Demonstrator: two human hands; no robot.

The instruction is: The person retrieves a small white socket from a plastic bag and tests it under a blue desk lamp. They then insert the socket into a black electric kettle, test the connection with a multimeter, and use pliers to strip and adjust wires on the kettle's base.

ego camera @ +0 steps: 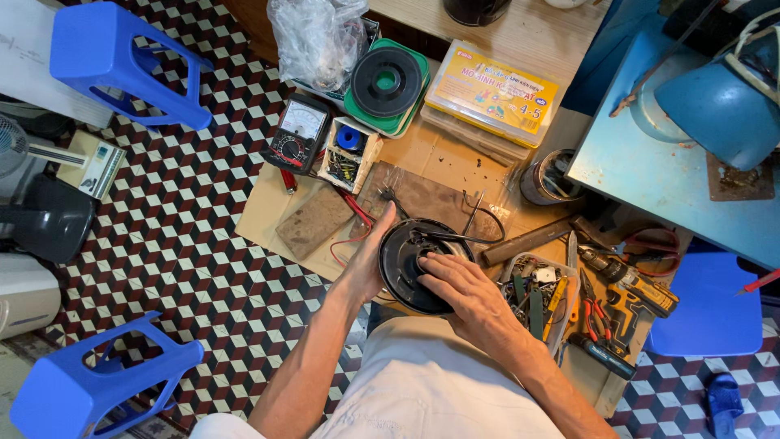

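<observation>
Black round casing [406,272], left hand [370,264] cupping, right hand [459,289] flat, tool tray [536,297] beside.

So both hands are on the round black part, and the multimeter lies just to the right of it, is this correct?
Not quite. Both hands, left hand and right hand, are on the round black part, but the multimeter does not lie to its right. The head view shows it further up and to the left, beside the small parts box. To the right of the part is a tray of tools.
</observation>
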